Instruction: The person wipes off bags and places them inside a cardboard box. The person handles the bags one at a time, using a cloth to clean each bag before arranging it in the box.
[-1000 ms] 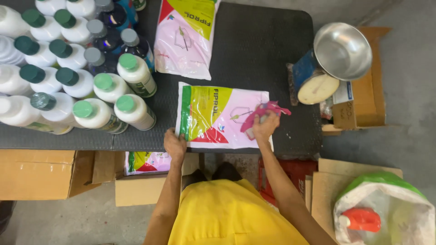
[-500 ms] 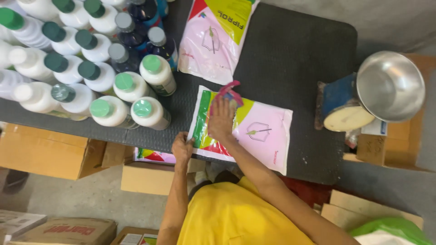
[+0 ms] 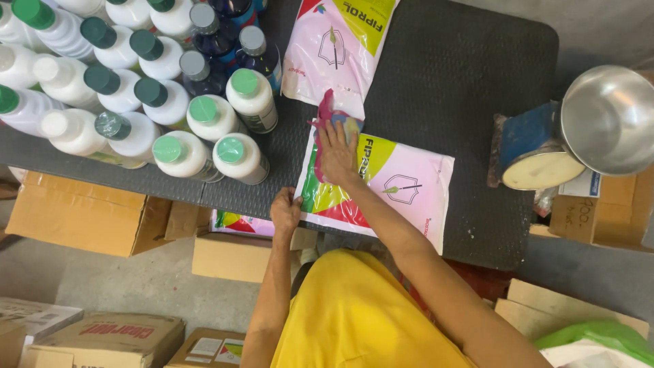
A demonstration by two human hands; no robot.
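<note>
Pressing rag (image 3: 332,117) on pouch (image 3: 402,187), right hand (image 3: 336,153) hiding print

Right hand (image 3: 337,151) lies flat, fingers spread; left hand (image 3: 286,210) curled, gripping.

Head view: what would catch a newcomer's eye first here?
A pink pouch lies at the near edge of the dark table; the right hand presses a pink rag on it while the left hand grips its corner. White bottles crowd the left; a metal bowl sits right.
</note>
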